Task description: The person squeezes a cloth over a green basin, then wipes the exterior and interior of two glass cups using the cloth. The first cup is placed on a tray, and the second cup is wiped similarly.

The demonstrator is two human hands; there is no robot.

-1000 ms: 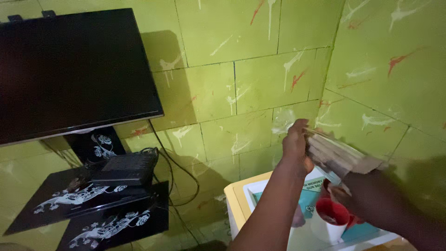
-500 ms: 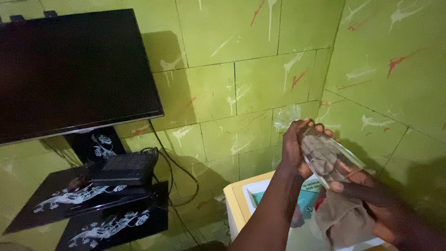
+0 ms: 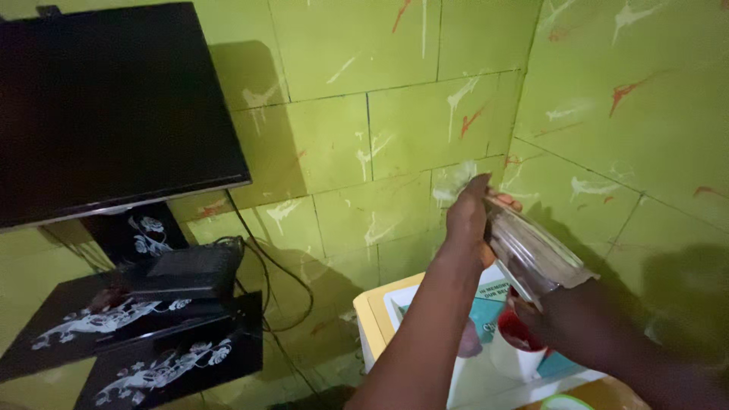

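Holding: our left hand [image 3: 467, 220] grips a clear glass tumbler [image 3: 531, 254]; right hand [image 3: 566, 323] pushes brown cloth inside, fingers hidden.
Below: red-rimmed white cup [image 3: 520, 345] on white table [image 3: 380, 319].
Far left: black television [image 3: 114, 114].

A home living room — wall-mounted television [image 3: 114, 114], set-top box [image 3: 186, 269] on black floral shelves [image 3: 114, 334].

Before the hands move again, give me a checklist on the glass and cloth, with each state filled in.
1. Left hand grips the clear glass at its upper end: ok.
2. Right hand at the glass's open end: ok.
3. Brown cloth shows inside the glass: ok.
4. Glass clean: cannot tell, the light is dim.
5. Glass held above the white tray: ok.
6. Red-topped cup right under the right hand, easily knocked: not ok.
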